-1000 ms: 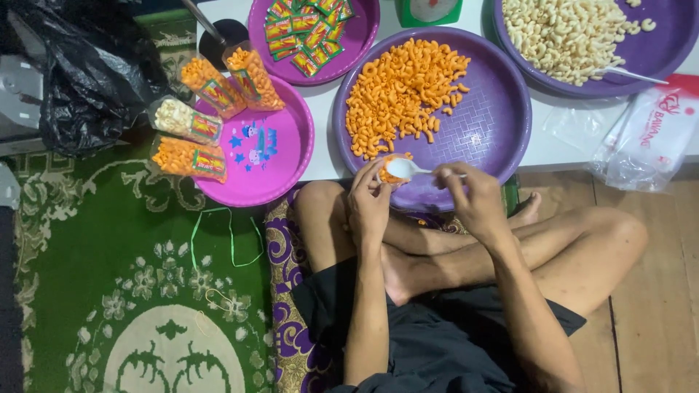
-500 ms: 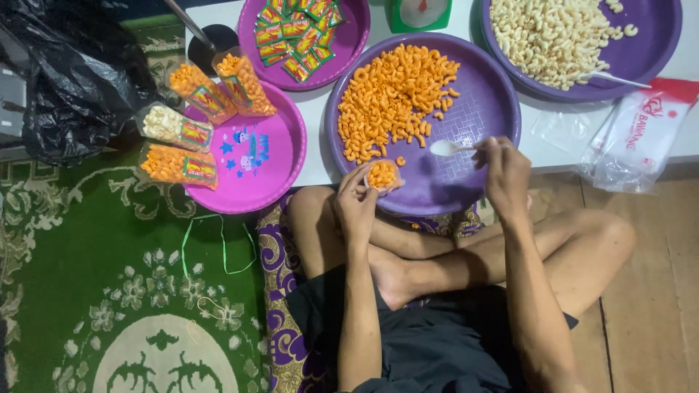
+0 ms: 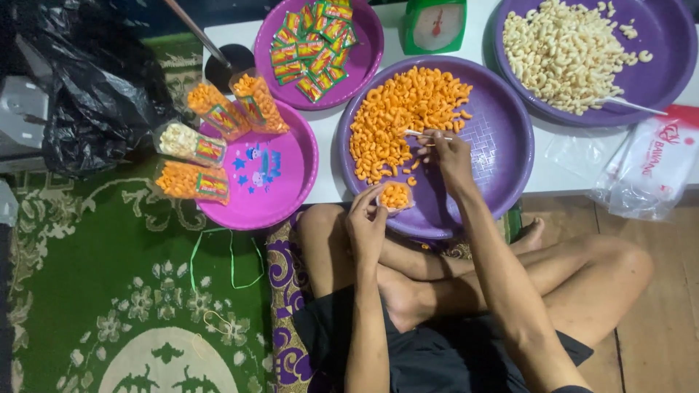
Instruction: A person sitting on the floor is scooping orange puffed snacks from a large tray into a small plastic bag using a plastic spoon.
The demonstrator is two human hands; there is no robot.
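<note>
The left hand [image 3: 368, 222] pinches a small bag [image 3: 395, 196] of orange snacks at the purple tray's [image 3: 502, 145] six o'clock rim. The right hand [image 3: 445, 153], apparently closed around a spoon [image 3: 422, 134], digs into the snack pile [image 3: 397, 116].

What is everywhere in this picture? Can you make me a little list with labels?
left hand: holds a small clear bag of orange snacks, open end up
right hand: holds a spoon in the orange snack pile
middle tray: purple, orange snacks on its left half
pink tray: filled bags along its left edge
top tray: small labels
right tray: pale snacks
scale: green, behind the trays
</note>
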